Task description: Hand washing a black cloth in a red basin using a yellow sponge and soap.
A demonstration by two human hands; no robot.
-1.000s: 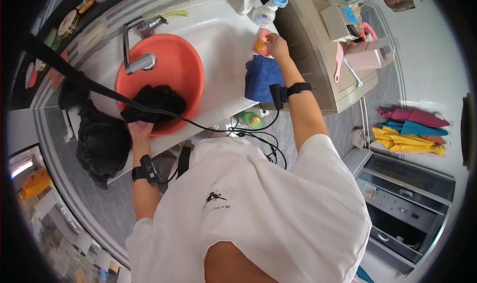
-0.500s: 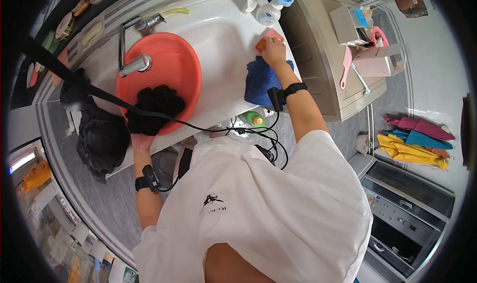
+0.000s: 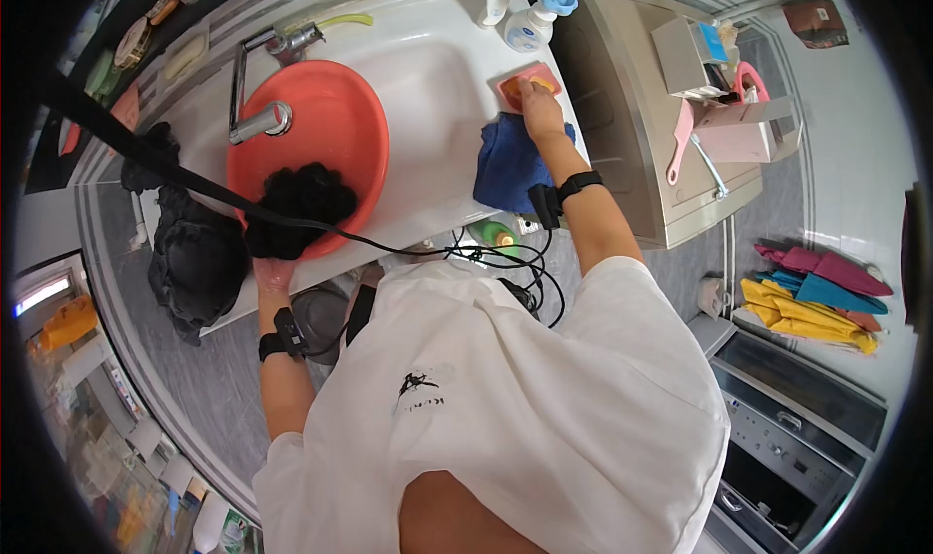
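A red plastic basin (image 3: 335, 117) sits in the white sink (image 3: 437, 97) under a chrome tap (image 3: 255, 117). A wet black garment (image 3: 296, 204) lies in the basin and hangs over its near rim. My left hand (image 3: 272, 274) grips that garment at the rim. My right hand (image 3: 537, 102) reaches to the sink's right ledge and presses on an orange soap bar in a pink soap dish (image 3: 510, 85). A blue cloth (image 3: 507, 165) lies just below that hand.
A pile of dark clothes (image 3: 194, 262) lies on the counter left of the basin. A white pump bottle (image 3: 535, 24) and a tube stand at the back. A beige cabinet (image 3: 632, 136) stands on the right with a pink brush (image 3: 680, 141). A black cable (image 3: 466, 255) crosses the sink's front.
My left hand has drawn back toward the basin's near rim with the black garment. My right hand has stayed at the soap dish.
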